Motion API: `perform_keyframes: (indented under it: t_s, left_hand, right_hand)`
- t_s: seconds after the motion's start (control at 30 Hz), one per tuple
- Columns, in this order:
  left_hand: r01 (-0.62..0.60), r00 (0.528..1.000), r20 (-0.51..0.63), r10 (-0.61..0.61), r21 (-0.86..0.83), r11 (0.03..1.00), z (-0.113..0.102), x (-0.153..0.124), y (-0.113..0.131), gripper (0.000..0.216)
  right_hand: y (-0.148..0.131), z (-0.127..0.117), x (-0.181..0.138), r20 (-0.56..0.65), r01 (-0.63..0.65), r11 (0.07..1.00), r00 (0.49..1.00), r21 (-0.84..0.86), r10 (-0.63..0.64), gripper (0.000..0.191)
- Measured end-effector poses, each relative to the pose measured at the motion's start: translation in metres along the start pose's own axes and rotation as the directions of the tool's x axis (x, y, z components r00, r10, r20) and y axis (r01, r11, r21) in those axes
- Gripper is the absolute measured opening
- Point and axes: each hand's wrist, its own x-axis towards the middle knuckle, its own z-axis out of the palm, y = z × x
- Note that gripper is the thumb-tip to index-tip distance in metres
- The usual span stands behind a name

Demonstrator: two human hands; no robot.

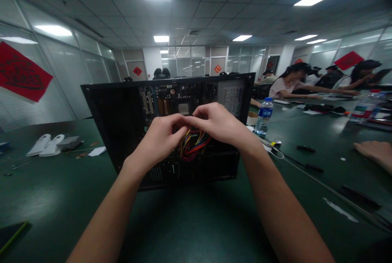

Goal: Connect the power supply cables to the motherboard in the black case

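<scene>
An open black computer case stands on the green table, its motherboard facing me. A bundle of red, yellow and orange cables hangs inside it. My left hand and my right hand meet in front of the board, fingertips pinched together on the top of the cable bundle. What sits between the fingertips is hidden by the fingers.
A water bottle stands right of the case. White objects and a grey box lie at the left. Black tools and a cable lie at the right. Another person's hand rests on the right edge. People sit at the far right.
</scene>
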Motion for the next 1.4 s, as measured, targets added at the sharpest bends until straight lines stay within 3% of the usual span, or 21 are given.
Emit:
perform_keyframes:
  t_s: [0.13, 0.37, 0.63, 0.73, 0.87, 0.97, 1.23, 1.4]
  left_hand:
    - [0.006, 1.0, 0.009, -0.006, -0.053, 0.999, 0.002, 0.0, -0.001, 0.019]
    - [0.077, 0.988, 0.141, -0.059, -0.127, 0.989, 0.004, 0.0, -0.003, 0.021]
    - [0.117, 0.992, 0.061, -0.114, -0.05, 0.992, 0.015, 0.008, -0.027, 0.028]
    - [0.166, 0.981, 0.127, -0.146, -0.164, 0.972, 0.01, 0.007, -0.028, 0.032]
    - [0.216, 0.949, 0.295, -0.114, -0.342, 0.915, -0.005, 0.002, -0.017, 0.032]
    - [0.207, 0.938, 0.338, -0.078, -0.363, 0.909, -0.014, -0.001, -0.009, 0.034]
    - [0.075, 0.981, 0.196, -0.017, -0.295, 0.953, -0.013, -0.003, -0.005, 0.031]
    - [-0.073, 0.997, 0.009, 0.075, -0.126, 0.989, -0.008, -0.003, -0.002, 0.021]
  right_hand:
    - [-0.002, 0.001, 0.0, -0.018, 0.026, 0.998, 0.999, -0.054, -0.027, 0.038]
    - [-0.005, 0.004, 0.001, -0.013, 0.079, 0.992, 0.997, -0.096, -0.08, 0.042]
    - [-0.023, 0.013, -0.004, -0.002, 0.163, 0.986, 0.987, -0.026, -0.163, 0.041]
    - [-0.024, 0.011, -0.004, -0.013, 0.16, 0.987, 0.987, -0.013, -0.16, 0.039]
    - [-0.022, 0.001, -0.006, -0.061, 0.131, 0.991, 0.99, 0.015, -0.13, 0.043]
    - [-0.02, -0.005, -0.008, -0.106, 0.101, 0.994, 0.99, 0.034, -0.097, 0.047]
    - [-0.015, -0.006, -0.009, -0.12, 0.07, 0.996, 0.991, 0.054, -0.063, 0.048]
    - [-0.016, -0.004, -0.008, -0.123, 0.057, 0.998, 0.991, 0.03, -0.053, 0.046]
